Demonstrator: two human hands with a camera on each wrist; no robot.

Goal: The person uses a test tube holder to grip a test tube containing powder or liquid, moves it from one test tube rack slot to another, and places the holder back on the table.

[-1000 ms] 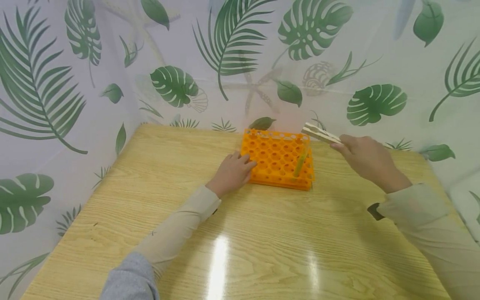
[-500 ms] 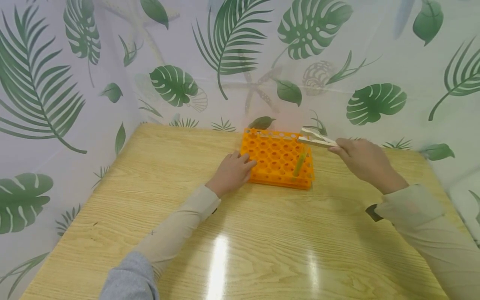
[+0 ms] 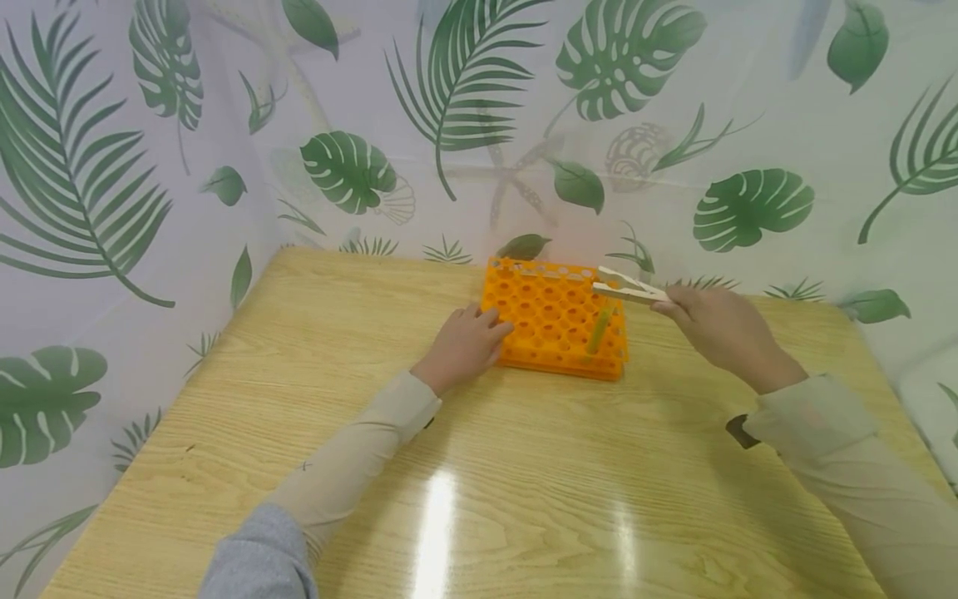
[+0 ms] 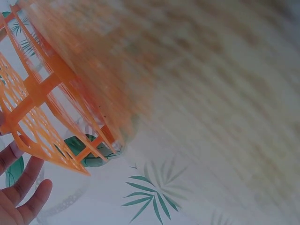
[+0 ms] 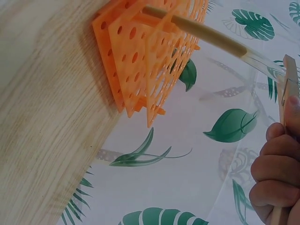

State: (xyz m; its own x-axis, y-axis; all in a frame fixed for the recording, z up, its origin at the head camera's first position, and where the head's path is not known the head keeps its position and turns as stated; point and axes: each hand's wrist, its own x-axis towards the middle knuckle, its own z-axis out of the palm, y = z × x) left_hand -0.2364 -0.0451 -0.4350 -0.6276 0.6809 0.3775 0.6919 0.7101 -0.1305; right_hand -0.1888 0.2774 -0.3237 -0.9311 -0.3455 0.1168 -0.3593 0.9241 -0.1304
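An orange test tube rack (image 3: pixel 550 358) stands near the back of the table. One glass test tube (image 3: pixel 599 331) with yellow liquid leans upright in its right end. My left hand (image 3: pixel 464 345) holds the rack's left end, its fingertips (image 4: pixel 18 147) at the edge of the upper plate. My right hand (image 3: pixel 726 333) grips a wooden test tube clamp (image 3: pixel 632 291) by its handle, fingers curled round it. The clamp's two prongs are spread apart just over the tube. In the right wrist view the clamp (image 5: pixel 288 84) overlaps the tube's glass top (image 5: pixel 265 63).
The wooden table (image 3: pixel 524 482) spreads out in front of the rack. Right behind it rises a white cloth wall (image 3: pixel 479 216) printed with green leaves. The rack's other holes show no tubes.
My right hand has moved a little left and down, bringing the clamp lower over the tube. Its prongs have gone from close together to spread apart. My left hand stays at the rack.
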